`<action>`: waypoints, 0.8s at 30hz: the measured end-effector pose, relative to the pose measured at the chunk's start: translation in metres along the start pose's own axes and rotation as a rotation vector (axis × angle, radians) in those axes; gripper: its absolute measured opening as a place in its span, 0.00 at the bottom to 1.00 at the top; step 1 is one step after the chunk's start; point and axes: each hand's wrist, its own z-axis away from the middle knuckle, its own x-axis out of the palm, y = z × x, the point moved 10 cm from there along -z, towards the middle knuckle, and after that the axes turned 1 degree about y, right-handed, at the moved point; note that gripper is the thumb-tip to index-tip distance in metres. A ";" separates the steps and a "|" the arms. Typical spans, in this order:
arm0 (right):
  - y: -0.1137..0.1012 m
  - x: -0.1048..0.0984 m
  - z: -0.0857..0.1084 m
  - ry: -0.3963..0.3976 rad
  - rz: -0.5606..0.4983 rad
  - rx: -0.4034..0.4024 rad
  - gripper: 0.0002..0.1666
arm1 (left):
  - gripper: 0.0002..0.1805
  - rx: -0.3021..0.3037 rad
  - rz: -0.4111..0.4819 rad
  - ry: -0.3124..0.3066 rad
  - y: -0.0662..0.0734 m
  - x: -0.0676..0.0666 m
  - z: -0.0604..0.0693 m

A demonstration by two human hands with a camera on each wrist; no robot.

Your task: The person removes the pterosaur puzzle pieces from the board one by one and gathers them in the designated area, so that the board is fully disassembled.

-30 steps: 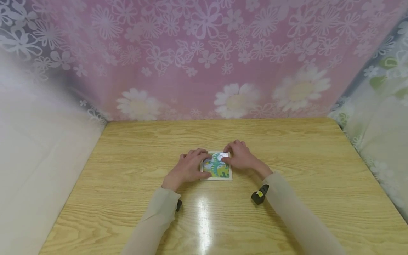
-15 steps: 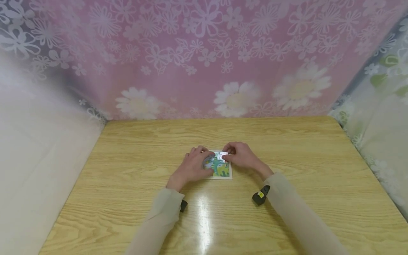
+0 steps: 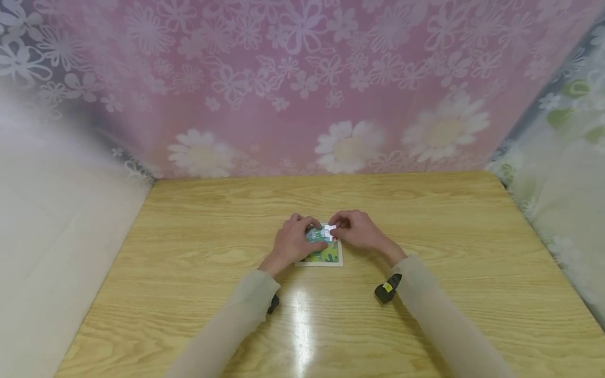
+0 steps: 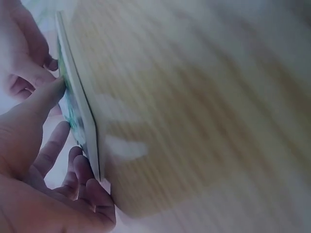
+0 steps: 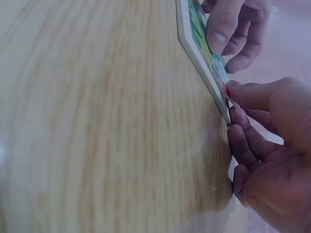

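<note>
Pink curtain with white flowers and daisies hangs behind a wood-grain table, on which a strip of glare shines near the front. A black wrist device by the right sleeve bears a yellow label, its marking too small to read.

Around the middle of the table lies a flat jigsaw puzzle with a pale border and a green and blue picture. Its near edge runs roughly parallel to the table's far edge; it looks close to square, so a long axis cannot be told. Toward its far right corner is a bright whitish patch with jigsaw outlines.

The left hand reaches over the puzzle's left side, thumb and forefinger spread apart, their tips touching the picture, the other fingers bent near the border. At the far right corner, the right hand pinches a thin puzzle piece between thumb and fingertips, tilted against the puzzle's edge beside a red patch of the picture.
</note>
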 end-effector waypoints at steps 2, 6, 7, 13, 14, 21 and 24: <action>0.000 -0.001 0.000 -0.001 -0.002 -0.003 0.08 | 0.23 -0.002 0.002 0.004 -0.001 0.000 -0.001; 0.001 0.000 -0.001 -0.013 -0.009 0.002 0.08 | 0.23 -0.028 -0.003 -0.003 -0.001 -0.001 0.000; 0.001 0.001 -0.001 -0.015 -0.014 0.004 0.08 | 0.23 -0.036 -0.006 -0.007 0.000 -0.001 0.000; 0.002 0.001 0.000 -0.008 -0.031 0.018 0.08 | 0.24 -0.079 -0.028 -0.021 0.003 -0.002 0.002; 0.003 0.001 -0.001 -0.007 -0.031 0.022 0.08 | 0.24 -0.083 -0.029 -0.022 0.004 -0.002 0.002; 0.003 0.001 -0.001 -0.007 -0.036 0.040 0.09 | 0.24 -0.089 -0.036 -0.008 0.005 -0.002 0.001; 0.003 0.002 -0.002 -0.009 -0.042 0.042 0.09 | 0.22 -0.089 -0.031 -0.006 0.004 -0.002 0.001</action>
